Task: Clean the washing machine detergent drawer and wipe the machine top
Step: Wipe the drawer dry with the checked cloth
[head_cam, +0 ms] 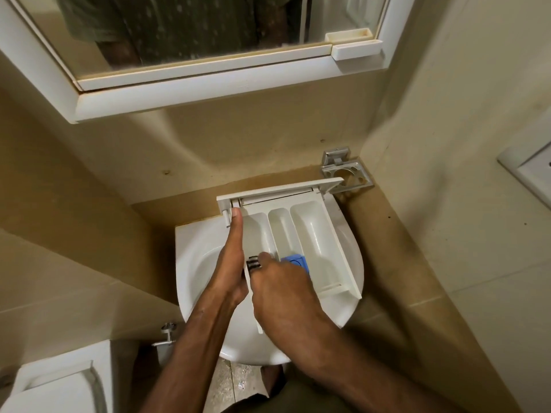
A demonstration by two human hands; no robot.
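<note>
Below, a white plastic three-compartment detergent drawer [301,231] lies across a white ceramic wash basin [193,263], its front panel toward the beige tiled wall and its far corner overlapping a metal wall-mounted holder [347,171]. Both forearms reach up from the bottom edge and meet at the drawer's near-left side. The left hand [231,257] lies long and flat along the drawer's left wall, thumb stretched straight with its tip pressed against the hinge end of the front panel; its other fingers pass under the drawer and cannot be seen, so how they lie cannot be told. The right hand [280,290] comes in back upward, knuckles bent, fingers curled down round a small tool with dark bristles [253,262], which looks like a brush, whose pale handle runs beneath the palm; the bristle end sits at the near end of the left compartment. Just beside the right hand's fingertips a blue plastic insert [295,262] sits in the middle compartment. Above, a white-framed mirror cabinet [208,81] hangs on the wall.
</note>
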